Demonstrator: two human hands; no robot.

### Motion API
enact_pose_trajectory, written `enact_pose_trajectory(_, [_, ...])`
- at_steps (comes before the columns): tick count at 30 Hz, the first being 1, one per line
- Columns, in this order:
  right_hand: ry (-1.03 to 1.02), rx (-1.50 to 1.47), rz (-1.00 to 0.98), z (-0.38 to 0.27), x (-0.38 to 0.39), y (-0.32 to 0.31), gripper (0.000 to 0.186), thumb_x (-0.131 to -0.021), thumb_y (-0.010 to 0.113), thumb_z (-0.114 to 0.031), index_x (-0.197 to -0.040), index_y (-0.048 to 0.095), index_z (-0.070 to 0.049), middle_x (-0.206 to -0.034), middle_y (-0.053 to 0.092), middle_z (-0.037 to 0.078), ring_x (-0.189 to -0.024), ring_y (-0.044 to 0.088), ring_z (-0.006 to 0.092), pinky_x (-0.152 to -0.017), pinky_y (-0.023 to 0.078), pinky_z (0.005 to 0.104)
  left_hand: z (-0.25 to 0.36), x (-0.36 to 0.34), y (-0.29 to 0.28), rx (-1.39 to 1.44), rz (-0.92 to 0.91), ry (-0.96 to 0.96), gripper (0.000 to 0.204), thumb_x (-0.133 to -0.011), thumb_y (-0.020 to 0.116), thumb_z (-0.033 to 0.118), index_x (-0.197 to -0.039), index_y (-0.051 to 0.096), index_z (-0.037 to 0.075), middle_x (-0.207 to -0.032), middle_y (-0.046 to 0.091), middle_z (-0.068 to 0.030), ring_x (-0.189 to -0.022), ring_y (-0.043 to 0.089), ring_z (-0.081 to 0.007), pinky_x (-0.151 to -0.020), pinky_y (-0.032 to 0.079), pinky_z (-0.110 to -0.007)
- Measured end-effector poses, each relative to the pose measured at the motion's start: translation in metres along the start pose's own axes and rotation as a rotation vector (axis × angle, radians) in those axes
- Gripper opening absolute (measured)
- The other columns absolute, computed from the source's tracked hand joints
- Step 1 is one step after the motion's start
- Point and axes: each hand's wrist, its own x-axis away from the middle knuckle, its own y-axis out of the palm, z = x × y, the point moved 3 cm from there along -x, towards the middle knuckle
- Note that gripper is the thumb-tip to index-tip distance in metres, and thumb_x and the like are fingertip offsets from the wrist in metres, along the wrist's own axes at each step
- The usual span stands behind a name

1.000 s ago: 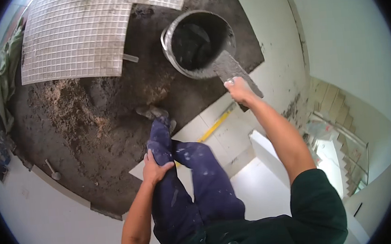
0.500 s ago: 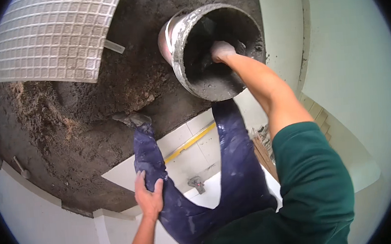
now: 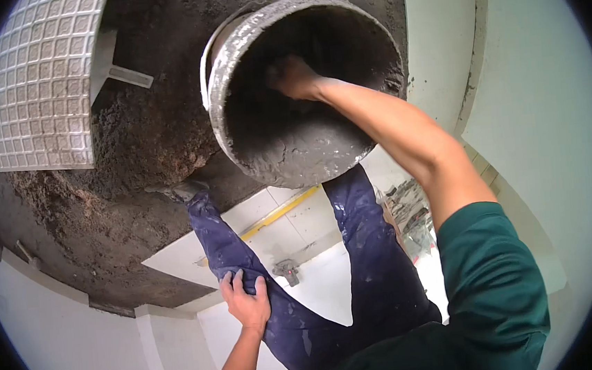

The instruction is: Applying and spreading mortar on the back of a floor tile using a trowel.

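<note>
The right hand (image 3: 295,79) is now reaching inside the bucket (image 3: 307,153), by the mortar's (image 3: 105,235) right edge, apparently shifting work there; its grip is going unseen. The left hand (image 3: 247,303) is resting open on a leg (image 3: 220,239).

hands (image 3: 247,301): 2 | bucket (image 3: 307,155): 1 | trouser legs (image 3: 377,248): 2 | yellow bar (image 3: 281,214): 1 | gridded tile (image 3: 31,87): 1, perhaps more beneath

floor (image 3: 116,244): dark mortar-like layer (image 3: 167,143) | on it: bucket (image 3: 294,159), sandy heap (image 3: 67,197) | pale tiles (image 3: 269,238): yellow bar (image 3: 279,213)
</note>
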Motion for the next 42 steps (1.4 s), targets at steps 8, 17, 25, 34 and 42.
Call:
enact_pose_trajectory(8, [-0.001,-0.466,0.161,0.016,0.051,0.01,0.038,-0.08,0.066,-0.029,-0.1,0.067,0.005,-0.101,0.067,0.028,-0.093,0.065,0.0429,-0.081,0.051,0.0472,0.008,-0.004,-0.003,-0.035,0.055,0.035,0.05,-0.079,0.073,0.033,-0.115,0.066,0.001,-0.13,0.054,-0.0202,-0.125,0.049,-0.0385,-0.107,0.039,-0.045])
enact_pose_trajectory(17, [-0.135,-0.446,0.321,-0.009,0.141,-0.036,0.03,-0.079,0.069,-0.026,-0.077,0.055,0.001,-0.064,0.056,0.013,-0.059,0.051,0.0171,-0.06,0.046,0.0373,0.02,-0.007,-0.011,-0.051,0.041,-0.028,0.054,-0.08,0.07,0.04,-0.117,0.066,0.002,-0.132,0.055,-0.017,-0.126,0.048,-0.0353,-0.107,0.04,-0.044])
enact_pose_trajectory(25, [-0.155,-0.434,0.202,-0.064,0.224,-0.099,0.026,-0.081,0.071,-0.022,-0.079,0.057,-0.001,-0.066,0.054,0.005,-0.064,0.049,0.0125,-0.06,0.045,0.0341,0.009,-0.004,-0.029,0.034,0.042,-0.039,0.053,-0.08,0.069,0.039,-0.118,0.066,0.003,-0.134,0.055,-0.0166,-0.128,0.047,-0.0344,-0.108,0.039,-0.044])
enact_pose_trajectory(34, [-0.134,-0.835,0.14,-0.21,0.189,-0.194,0.023,-0.095,0.054,-0.027,-0.085,0.057,-0.007,-0.061,0.048,0.0,-0.045,0.045,0.0092,-0.039,0.036,0.0252,-0.014,-0.01,-0.058,0.123,0.066,-0.065,0.053,-0.077,0.071,0.042,-0.112,0.069,0.003,-0.13,0.058,-0.0162,-0.126,0.05,-0.0329,-0.107,0.04,-0.044])
enact_pose_trajectory(42, [-0.292,0.402,0.86,-0.343,0.013,-0.268,0.032,-0.084,0.064,-0.035,-0.089,0.066,-0.004,-0.086,0.068,0.026,-0.085,0.068,0.0423,-0.079,0.054,0.0509,-0.025,-0.012,-0.063,0.208,0.043,-0.125,0.051,-0.076,0.072,0.041,-0.113,0.069,0.005,-0.131,0.058,-0.0148,-0.127,0.05,-0.0317,-0.106,0.041,-0.044])
